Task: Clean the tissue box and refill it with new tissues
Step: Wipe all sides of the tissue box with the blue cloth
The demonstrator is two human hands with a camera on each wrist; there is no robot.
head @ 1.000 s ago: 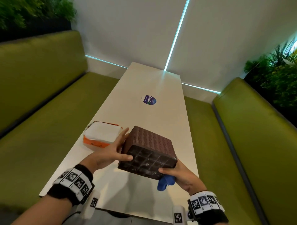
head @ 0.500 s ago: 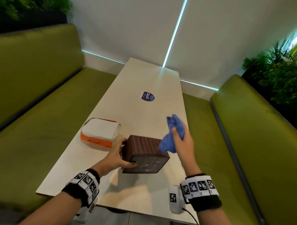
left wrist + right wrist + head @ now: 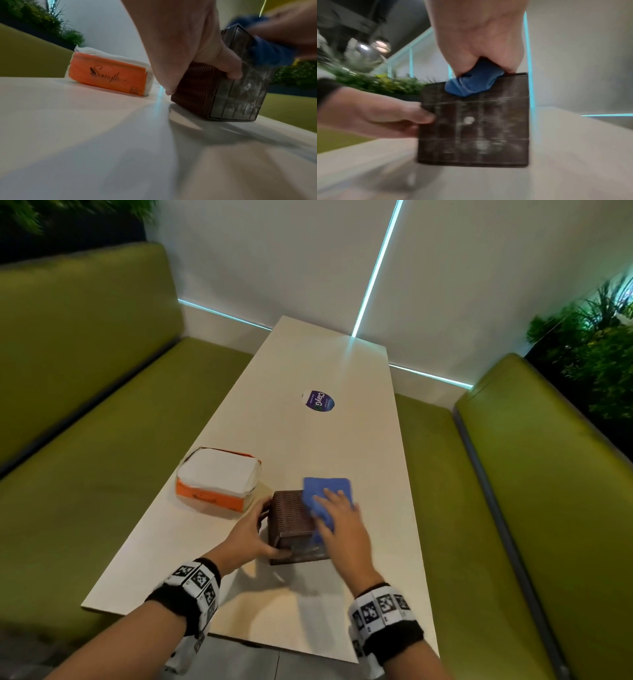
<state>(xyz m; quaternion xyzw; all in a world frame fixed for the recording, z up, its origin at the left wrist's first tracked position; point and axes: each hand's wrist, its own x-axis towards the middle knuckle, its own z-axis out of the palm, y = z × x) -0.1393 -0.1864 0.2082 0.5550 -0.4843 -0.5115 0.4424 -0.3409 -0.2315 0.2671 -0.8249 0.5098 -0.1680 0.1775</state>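
The tabletop (image 3: pixel 301 364) carries everything. Beyond the left grip (image 3: pixel 248 537) lies the unused tissue pack (image 3: pixel 219 479), so refilling is not yet begun. That grip's curled fingers clasp the brown tissue box (image 3: pixel 291 518). The right grip (image 3: pixel 342 529), fingers spread flat, presses the blue cloth (image 3: pixel 325 491) on the box's upper face; judging by this, cleaning is underway.

Left hand (image 3: pixel 187 44) grips the brown tissue box (image 3: pixel 221 93) on the table (image 3: pixel 102 142); orange tissue pack (image 3: pixel 108 78) just beside.
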